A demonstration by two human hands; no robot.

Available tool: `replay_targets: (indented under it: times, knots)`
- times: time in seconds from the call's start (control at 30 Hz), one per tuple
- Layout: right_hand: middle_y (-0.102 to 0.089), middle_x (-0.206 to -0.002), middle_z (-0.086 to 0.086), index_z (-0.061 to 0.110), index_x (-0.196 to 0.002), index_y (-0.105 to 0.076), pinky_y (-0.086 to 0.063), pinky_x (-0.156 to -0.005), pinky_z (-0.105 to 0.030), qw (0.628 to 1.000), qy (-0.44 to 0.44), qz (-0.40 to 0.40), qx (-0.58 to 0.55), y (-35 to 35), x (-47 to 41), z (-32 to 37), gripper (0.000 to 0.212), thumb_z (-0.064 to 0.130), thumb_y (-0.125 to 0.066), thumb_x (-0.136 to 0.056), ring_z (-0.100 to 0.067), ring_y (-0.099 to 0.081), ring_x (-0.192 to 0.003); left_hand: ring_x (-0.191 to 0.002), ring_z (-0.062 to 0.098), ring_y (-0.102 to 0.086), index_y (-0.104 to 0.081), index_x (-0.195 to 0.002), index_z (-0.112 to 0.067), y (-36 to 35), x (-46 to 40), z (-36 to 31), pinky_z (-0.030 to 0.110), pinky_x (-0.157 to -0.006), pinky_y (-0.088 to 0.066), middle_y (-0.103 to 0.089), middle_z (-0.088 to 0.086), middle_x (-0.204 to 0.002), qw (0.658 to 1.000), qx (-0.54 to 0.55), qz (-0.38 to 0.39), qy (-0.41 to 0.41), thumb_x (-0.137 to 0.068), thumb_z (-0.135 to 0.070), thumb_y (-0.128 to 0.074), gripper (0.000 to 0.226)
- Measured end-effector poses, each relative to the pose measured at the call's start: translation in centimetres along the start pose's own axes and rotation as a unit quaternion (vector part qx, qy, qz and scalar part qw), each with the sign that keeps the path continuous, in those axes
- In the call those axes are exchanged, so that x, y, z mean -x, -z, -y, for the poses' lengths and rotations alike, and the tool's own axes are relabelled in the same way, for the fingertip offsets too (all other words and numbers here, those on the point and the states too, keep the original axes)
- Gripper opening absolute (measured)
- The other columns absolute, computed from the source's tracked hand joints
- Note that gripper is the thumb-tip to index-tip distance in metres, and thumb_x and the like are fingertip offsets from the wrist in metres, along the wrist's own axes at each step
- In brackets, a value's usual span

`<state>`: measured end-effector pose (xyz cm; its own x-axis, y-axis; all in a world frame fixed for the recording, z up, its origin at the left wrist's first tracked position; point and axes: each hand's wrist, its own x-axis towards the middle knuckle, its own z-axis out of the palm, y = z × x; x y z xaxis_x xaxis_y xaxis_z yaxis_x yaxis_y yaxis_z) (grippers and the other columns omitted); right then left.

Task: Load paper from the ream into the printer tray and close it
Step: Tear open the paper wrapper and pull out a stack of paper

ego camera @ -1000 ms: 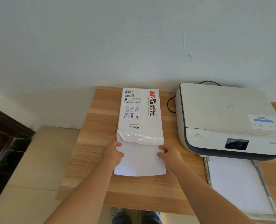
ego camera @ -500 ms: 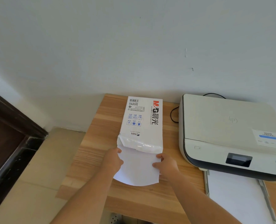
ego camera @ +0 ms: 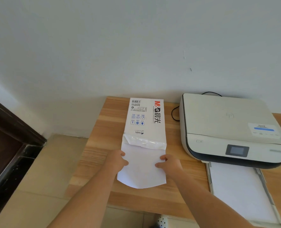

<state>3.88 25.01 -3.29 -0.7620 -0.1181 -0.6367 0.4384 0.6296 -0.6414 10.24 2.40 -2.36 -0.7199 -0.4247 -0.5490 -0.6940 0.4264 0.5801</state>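
Observation:
A white paper ream [ego camera: 144, 117] with a red and black logo lies on the wooden table [ego camera: 100, 145], its near end torn open. White sheets [ego camera: 142, 171] stick out of that end towards me, their near edge bowed. My left hand [ego camera: 117, 159] grips the sheets' left edge and my right hand [ego camera: 170, 163] grips their right edge. To the right stands a white printer [ego camera: 227, 127]. Its paper tray [ego camera: 241, 193] is pulled out towards me, with white paper lying in it.
A black cable [ego camera: 174, 114] runs behind the printer near the wall. A dark wooden frame [ego camera: 8, 142] stands at the left beside a tiled floor [ego camera: 42, 186]. The table's front edge is close to my arms.
The sheets have slid further out of the ream and their near edge now bows. The camera has tilted up and shifted left, so less of the tray shows.

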Motion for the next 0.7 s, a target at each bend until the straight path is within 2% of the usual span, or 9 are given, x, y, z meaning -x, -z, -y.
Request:
replay_targets:
  times: [0.13, 0.2, 0.3, 0.4, 0.47, 0.53, 0.6, 0.7]
  knots:
    - [-0.054, -0.108, -0.002, 0.015, -0.122, -0.057, -0.046, -0.069, -0.023, 0.999, 0.002, -0.017, 0.028, -0.3, 2.1, 0.3, 0.046, 0.023, -0.074, -0.08, -0.019, -0.056, -0.09, -0.103, 0.021, -0.058, -0.058, -0.123, -0.007, 1.1, 1.5, 0.4, 0.026, -0.083, -0.045, -0.055, 0.01, -0.127, 1.0, 0.012, 0.006, -0.011, -0.076, -0.013, -0.075, 0.05]
    - [-0.055, -0.108, -0.002, 0.015, -0.119, -0.058, -0.043, -0.06, -0.021, 0.999, -0.001, -0.024, 0.032, -0.4, 3.1, 0.6, 0.042, 0.025, -0.072, -0.081, -0.018, -0.055, -0.088, -0.109, 0.023, -0.057, -0.059, -0.122, -0.008, 1.6, 2.1, 0.6, 0.027, -0.086, -0.045, -0.055, 0.008, -0.127, 1.0, 0.023, 0.006, -0.008, -0.077, -0.017, -0.076, 0.049]
    - [-0.059, -0.111, -0.004, 0.014, -0.112, -0.06, -0.042, -0.058, -0.022, 0.998, -0.001, -0.034, 0.047, -0.3, 4.3, 1.3, 0.038, 0.03, -0.072, -0.081, -0.018, -0.055, -0.089, -0.109, 0.023, -0.058, -0.064, -0.114, -0.009, 2.2, 2.7, 0.7, 0.031, -0.09, -0.047, -0.059, 0.004, -0.118, 0.999, 0.038, 0.007, -0.009, -0.078, -0.029, -0.076, 0.043]
    - [-0.062, -0.109, -0.004, 0.013, -0.109, -0.062, -0.044, -0.058, -0.022, 0.998, -0.006, -0.027, 0.063, 0.1, 5.2, 1.9, 0.039, 0.034, -0.073, -0.079, -0.018, -0.059, -0.089, -0.083, 0.021, -0.063, -0.068, -0.085, -0.012, 2.6, 3.2, 0.6, 0.031, -0.076, -0.048, -0.064, 0.002, -0.091, 0.999, 0.041, 0.008, -0.024, -0.078, -0.034, -0.073, 0.024]
    - [-0.064, -0.104, -0.004, 0.012, -0.104, -0.064, -0.047, -0.059, -0.023, 0.997, -0.008, -0.018, 0.072, 0.5, 5.8, 2.2, 0.035, 0.035, -0.073, -0.079, -0.018, -0.061, -0.084, -0.067, 0.02, -0.056, -0.058, -0.069, -0.015, 2.9, 3.7, 0.4, 0.029, -0.065, -0.044, -0.059, 0.004, -0.076, 0.999, 0.035, 0.003, -0.035, -0.078, -0.037, -0.069, 0.026]
    - [-0.065, -0.099, -0.005, 0.01, -0.098, -0.064, -0.05, -0.062, -0.025, 0.996, -0.008, -0.01, 0.087, 0.9, 6.4, 2.5, 0.032, 0.035, -0.072, -0.079, -0.019, -0.062, -0.081, -0.061, 0.02, -0.051, -0.047, -0.061, -0.014, 3.3, 4.4, 0.0, 0.028, -0.059, -0.04, -0.054, 0.004, -0.068, 0.999, 0.03, -0.014, -0.038, -0.081, -0.037, -0.065, 0.035]
    - [-0.065, -0.098, -0.005, 0.008, -0.104, -0.063, -0.05, -0.06, -0.025, 0.996, -0.015, -0.002, 0.089, 1.3, 7.1, 3.0, 0.039, 0.036, -0.073, -0.078, -0.02, -0.063, -0.078, -0.054, 0.018, -0.043, -0.035, -0.054, -0.015, 3.7, 5.2, -0.6, 0.026, -0.052, -0.032, -0.045, 0.002, -0.059, 0.998, 0.016, -0.043, -0.04, -0.085, -0.037, -0.061, 0.046]
    - [-0.061, -0.093, -0.005, 0.005, -0.113, -0.058, -0.046, -0.049, -0.023, 0.996, -0.029, 0.01, 0.079, 1.9, 8.5, 3.9, 0.048, 0.035, -0.075, -0.079, -0.016, -0.059, -0.066, -0.053, 0.017, -0.041, -0.034, -0.052, -0.014, 4.5, 6.4, -1.6, 0.027, -0.049, -0.029, -0.042, 0.0, -0.057, 0.997, 0.011, -0.061, -0.044, -0.085, -0.037, -0.06, 0.048]
